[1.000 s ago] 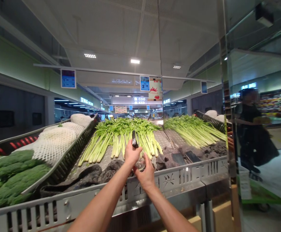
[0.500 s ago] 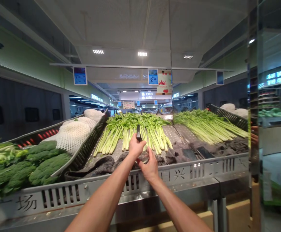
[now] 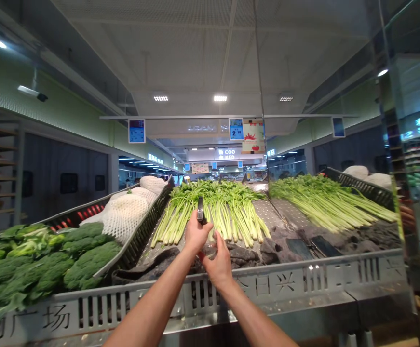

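Observation:
My left hand (image 3: 197,237) is closed around a narrow black tool (image 3: 200,210), which points up and away from me; its exact kind does not show. Just right of it and slightly lower is my right hand (image 3: 219,264), with thumb and fingers curled toward the left hand. Something clear or shiny seems to lie between the hands, too small to make out. Behind them, long celery stalks (image 3: 217,212) lie in a row, leaves toward the back and pale ends toward me. A dark crumpled cloth (image 3: 246,255) lies below the stalk ends.
Broccoli (image 3: 92,262) and foam-netted produce (image 3: 125,217) lie on the left, beside a black crate wall (image 3: 146,221). A grey slotted rail (image 3: 267,285) runs along the front. A mirrored panel (image 3: 325,154) stands on the right, reflecting the celery. Price tags (image 3: 236,129) hang above.
The view has tilted up and turned slightly left, so the display sits lower and further right. Both hands stay close together, with the black tool still in my left hand.

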Demonstrator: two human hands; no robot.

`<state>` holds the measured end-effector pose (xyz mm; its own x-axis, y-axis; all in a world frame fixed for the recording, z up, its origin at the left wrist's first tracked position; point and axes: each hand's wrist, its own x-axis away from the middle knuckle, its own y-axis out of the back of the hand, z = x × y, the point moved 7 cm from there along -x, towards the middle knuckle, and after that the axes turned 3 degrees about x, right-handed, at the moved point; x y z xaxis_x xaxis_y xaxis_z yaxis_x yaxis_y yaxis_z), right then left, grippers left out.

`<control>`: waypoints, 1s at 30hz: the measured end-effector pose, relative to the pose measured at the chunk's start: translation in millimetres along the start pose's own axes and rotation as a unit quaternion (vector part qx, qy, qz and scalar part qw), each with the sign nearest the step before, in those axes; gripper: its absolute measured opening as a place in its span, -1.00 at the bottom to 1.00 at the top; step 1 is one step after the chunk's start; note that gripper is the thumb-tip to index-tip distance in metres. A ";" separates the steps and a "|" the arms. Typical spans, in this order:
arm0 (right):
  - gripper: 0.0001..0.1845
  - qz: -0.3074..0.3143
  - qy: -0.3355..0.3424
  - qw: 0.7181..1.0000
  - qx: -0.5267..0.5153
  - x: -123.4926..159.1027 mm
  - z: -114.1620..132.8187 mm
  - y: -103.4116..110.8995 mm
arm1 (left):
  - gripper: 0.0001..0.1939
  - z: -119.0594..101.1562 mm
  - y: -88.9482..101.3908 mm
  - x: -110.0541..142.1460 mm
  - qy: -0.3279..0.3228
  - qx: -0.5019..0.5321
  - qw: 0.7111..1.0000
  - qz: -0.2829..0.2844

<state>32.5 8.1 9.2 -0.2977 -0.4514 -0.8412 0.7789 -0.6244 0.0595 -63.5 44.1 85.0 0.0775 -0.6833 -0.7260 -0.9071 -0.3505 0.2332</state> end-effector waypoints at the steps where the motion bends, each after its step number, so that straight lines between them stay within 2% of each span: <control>1: -0.29 0.004 -0.004 1.000 -0.001 0.2 0.6 -2.3 | -0.84 0.4 1.7 -0.7 0.001 -0.005 1.000 0.000; 6: -0.28 0.014 -0.031 0.999 -0.001 9.1 0.9 -13.3 | -0.80 10.8 8.6 0.2 0.027 -0.027 0.999 0.004; 11: -0.30 0.018 -0.028 0.999 -0.012 19.9 6.3 -21.4 | -0.83 19.5 22.7 7.7 0.029 -0.022 0.999 -0.009; 21: -0.27 0.043 -0.029 0.998 -0.043 9.4 39.4 -35.4 | -0.80 4.2 58.7 -2.8 0.001 -0.088 0.996 -0.029; 27: -0.25 0.074 -0.052 0.994 -0.054 18.5 39.5 -55.1 | -0.77 26.2 73.1 -0.6 0.041 -0.097 0.993 -0.051; 30: -0.24 0.080 -0.063 0.993 -0.058 20.6 38.6 -59.4 | -0.76 30.0 76.5 -1.2 0.047 -0.103 0.992 -0.051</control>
<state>-41.3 11.3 9.1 -0.2259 -0.6200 -0.7514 0.8784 -0.4632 0.1182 -145.4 37.3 84.3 0.2124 -0.6906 -0.6914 -0.7894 -0.5383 0.2952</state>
